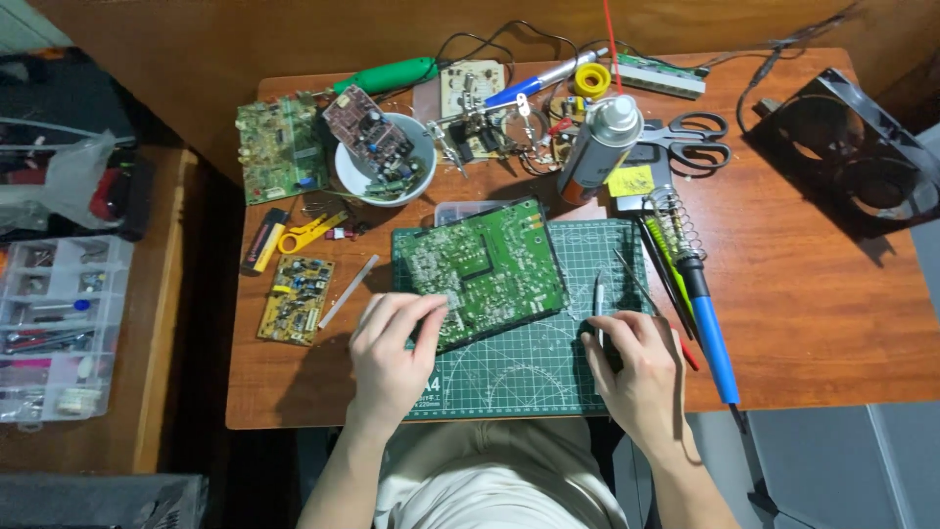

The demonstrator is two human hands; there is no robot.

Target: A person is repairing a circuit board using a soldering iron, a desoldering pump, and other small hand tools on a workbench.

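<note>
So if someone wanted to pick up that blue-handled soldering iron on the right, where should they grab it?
Probably by the blue handle, coming from the open table on its right. The soldering iron lies slanted, its metal end tucked into the coiled stand at the far end, so the handle is the free, graspable part. The right hand and the green cutting mat crowd its left side.

A green circuit board (pixel 487 269) lies on a dark green, white-gridded mat (pixel 548 367) beside a blue-handled iron (pixel 713 343).

Top centre: spray can (pixel 599 145), scissors (pixel 691 137), white bowl (pixel 345 172).
Right: black fan (pixel 854 157), blue-handled soldering iron (pixel 710 328).
Far left: clear parts organiser (pixel 59 328).
</note>
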